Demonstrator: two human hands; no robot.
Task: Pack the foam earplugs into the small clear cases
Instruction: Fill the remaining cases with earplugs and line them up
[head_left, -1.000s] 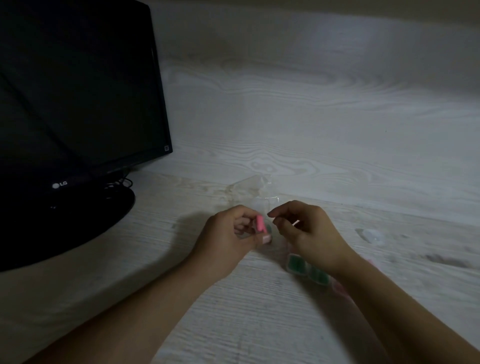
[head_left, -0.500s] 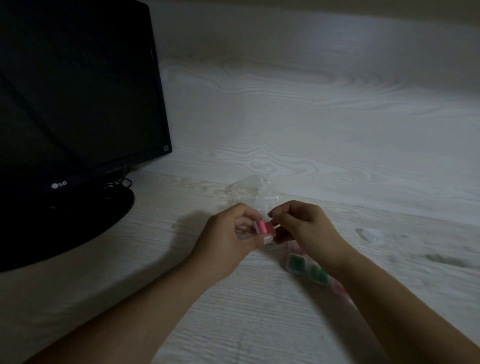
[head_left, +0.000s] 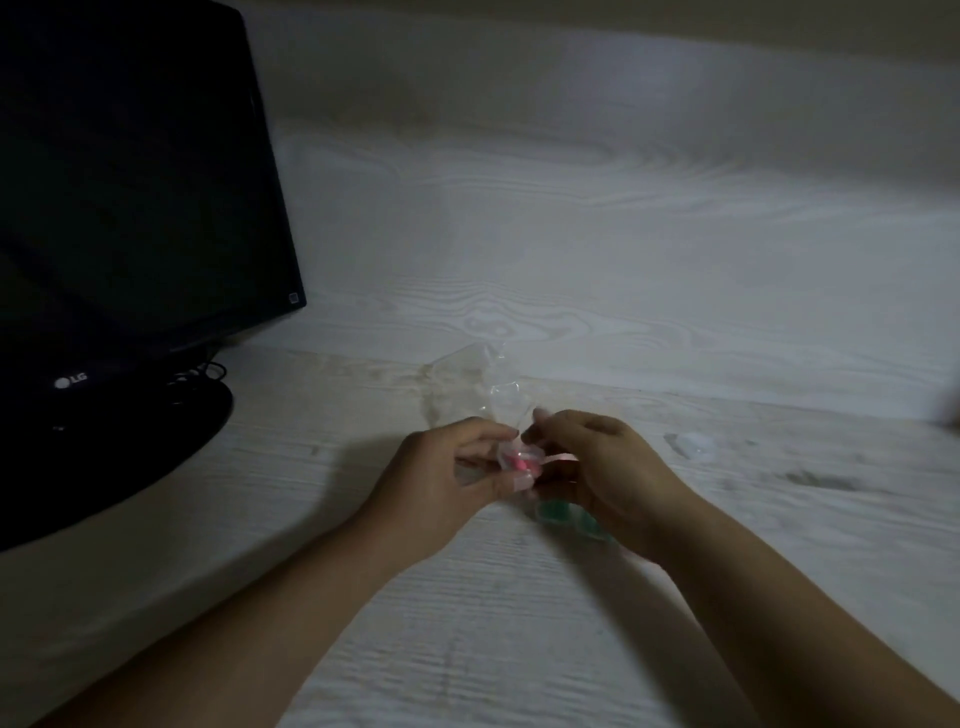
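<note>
A person's left hand (head_left: 447, 470) grips a small clear case (head_left: 519, 465) holding a pink earplug (head_left: 517, 460) above the desk (head_left: 519, 623), while the right hand (head_left: 597, 462) pinches at the case's right side (lid state unclear); filled green cases (head_left: 558, 512) lie just below.

Left hand (head_left: 441, 470) and right hand (head_left: 605, 467) pinch a small clear case (head_left: 519, 462), seemingly holding pink earplugs (head_left: 517, 460).
</note>
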